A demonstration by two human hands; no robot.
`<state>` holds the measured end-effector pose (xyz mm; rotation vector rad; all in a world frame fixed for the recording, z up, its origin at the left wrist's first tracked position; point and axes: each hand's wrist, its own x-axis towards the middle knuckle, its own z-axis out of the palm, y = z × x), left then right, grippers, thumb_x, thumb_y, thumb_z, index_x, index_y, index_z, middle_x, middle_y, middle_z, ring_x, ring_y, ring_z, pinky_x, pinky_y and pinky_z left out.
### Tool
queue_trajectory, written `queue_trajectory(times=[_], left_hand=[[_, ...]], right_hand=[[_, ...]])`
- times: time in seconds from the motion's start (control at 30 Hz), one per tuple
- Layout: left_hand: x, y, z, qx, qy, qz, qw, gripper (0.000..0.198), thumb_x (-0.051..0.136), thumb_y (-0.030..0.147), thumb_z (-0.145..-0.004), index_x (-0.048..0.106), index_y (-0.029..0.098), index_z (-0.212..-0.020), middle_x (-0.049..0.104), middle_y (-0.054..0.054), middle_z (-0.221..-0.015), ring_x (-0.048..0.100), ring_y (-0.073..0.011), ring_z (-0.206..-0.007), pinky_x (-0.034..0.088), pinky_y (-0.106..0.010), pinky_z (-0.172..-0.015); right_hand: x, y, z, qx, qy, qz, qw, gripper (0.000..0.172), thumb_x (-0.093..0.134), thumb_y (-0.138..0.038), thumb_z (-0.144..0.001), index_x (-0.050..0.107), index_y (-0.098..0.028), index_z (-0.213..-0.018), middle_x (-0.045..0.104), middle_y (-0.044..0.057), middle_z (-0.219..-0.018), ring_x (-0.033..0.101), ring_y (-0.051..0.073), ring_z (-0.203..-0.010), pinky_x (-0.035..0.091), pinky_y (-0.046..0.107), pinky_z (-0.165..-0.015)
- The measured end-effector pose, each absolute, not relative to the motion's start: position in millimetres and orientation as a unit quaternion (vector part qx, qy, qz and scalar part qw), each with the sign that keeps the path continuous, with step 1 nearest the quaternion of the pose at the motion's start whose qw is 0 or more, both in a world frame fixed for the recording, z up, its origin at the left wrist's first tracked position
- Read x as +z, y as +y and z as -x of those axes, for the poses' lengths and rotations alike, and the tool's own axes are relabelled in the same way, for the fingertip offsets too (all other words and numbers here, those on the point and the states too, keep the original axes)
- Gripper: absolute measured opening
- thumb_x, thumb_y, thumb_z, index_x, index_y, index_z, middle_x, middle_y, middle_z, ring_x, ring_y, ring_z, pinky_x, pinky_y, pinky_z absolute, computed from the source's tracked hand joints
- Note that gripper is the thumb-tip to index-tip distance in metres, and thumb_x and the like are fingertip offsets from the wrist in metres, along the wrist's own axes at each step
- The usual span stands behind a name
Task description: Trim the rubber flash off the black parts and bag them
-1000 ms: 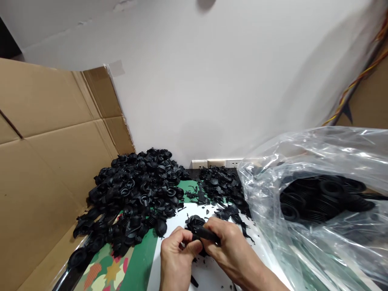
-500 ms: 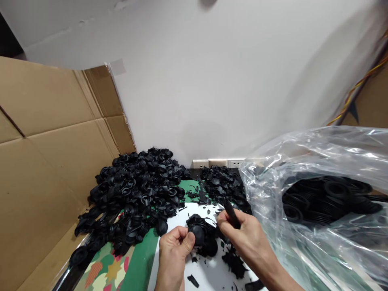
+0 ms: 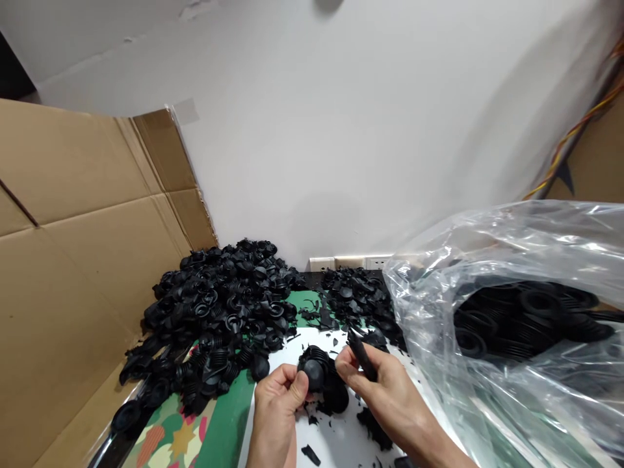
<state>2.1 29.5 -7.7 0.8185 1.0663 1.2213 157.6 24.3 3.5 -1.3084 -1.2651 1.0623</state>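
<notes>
My left hand is closed, thumb against fingers, on a black ribbed rubber bellows with a smooth domed end. Just to its right, my right hand grips a black pen-like tool, which leans up and to the left. The fingertips of the right hand are close to the bellows; whether they touch it I cannot tell. Beneath both hands lies a white sheet strewn with black scraps. Whatever lies inside the right fingers' pinch is hidden.
A large heap of black rubber parts lies at left beside a cardboard panel. A smaller black pile sits below wall sockets. On the right, a clear plastic bag holds ribbed black parts.
My right hand has moved slightly left, closer to the bellows, its tool tilting further left. My left hand still holds the bellows, which has shifted a little.
</notes>
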Motion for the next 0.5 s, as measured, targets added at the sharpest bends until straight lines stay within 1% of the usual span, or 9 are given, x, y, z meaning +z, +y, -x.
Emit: queue_trajectory(times=[0.13,0.2,0.27,0.37,0.43,0.5], left_hand=[[-7,31,-3,0.538,0.443,-0.316,0.643,0.032,0.083,0.037,-0.054,0.062,0.014,-0.055,0.059,0.001,-0.052,0.048,-0.0101,-0.052,0.035,-0.021,-0.053],[-6,31,-4,0.542,0.432,-0.295,0.658,0.032,0.085,0.036,-0.052,0.063,0.013,-0.055,0.060,0.000,-0.053,0.049,-0.0102,-0.052,0.037,-0.021,-0.054],[-5,31,-5,0.539,0.421,-0.281,0.673,0.032,0.085,0.035,-0.051,0.064,0.013,-0.056,0.061,0.000,-0.055,0.050,-0.0099,-0.052,0.037,-0.021,-0.052],[-4,30,-7,0.513,0.397,-0.282,0.707,0.029,0.083,0.035,-0.056,0.066,0.012,-0.061,0.061,-0.002,-0.053,0.053,-0.0116,-0.052,0.035,-0.021,-0.049],[-6,30,-8,0.490,0.383,-0.288,0.728,0.028,0.081,0.036,-0.059,0.067,0.012,-0.065,0.062,-0.004,-0.053,0.055,-0.0131,-0.052,0.034,-0.021,-0.047],[-9,30,-8,0.475,0.381,-0.297,0.735,0.030,0.079,0.038,-0.061,0.067,0.012,-0.067,0.064,-0.006,-0.058,0.056,-0.0130,-0.050,0.030,-0.021,-0.044]], right_hand=[[2,20,-148,0.503,-0.486,0.501,0.509,0.016,0.063,-0.033,-0.068,0.056,-0.018,-0.069,0.058,0.000,-0.065,0.056,0.019,-0.065,0.044,0.029,-0.061],[-2,18,-139,0.510,-0.471,0.484,0.532,0.016,0.066,-0.029,-0.065,0.058,-0.018,-0.071,0.060,0.001,-0.068,0.059,0.021,-0.068,0.046,0.030,-0.063],[-9,17,-131,0.487,-0.469,0.476,0.562,0.013,0.066,-0.027,-0.066,0.060,-0.018,-0.073,0.061,0.001,-0.070,0.060,0.022,-0.068,0.047,0.030,-0.062],[-19,19,-122,0.440,-0.455,0.486,0.603,0.010,0.061,-0.029,-0.071,0.060,-0.019,-0.070,0.058,0.001,-0.065,0.057,0.019,-0.060,0.046,0.029,-0.055],[-22,21,-122,0.402,-0.458,0.495,0.619,0.014,0.059,-0.031,-0.074,0.058,-0.020,-0.066,0.057,0.001,-0.064,0.055,0.019,-0.059,0.045,0.028,-0.054],[-21,22,-125,0.359,-0.484,0.503,0.619,0.018,0.057,-0.032,-0.077,0.056,-0.020,-0.063,0.056,0.001,-0.064,0.054,0.018,-0.060,0.044,0.028,-0.055]])
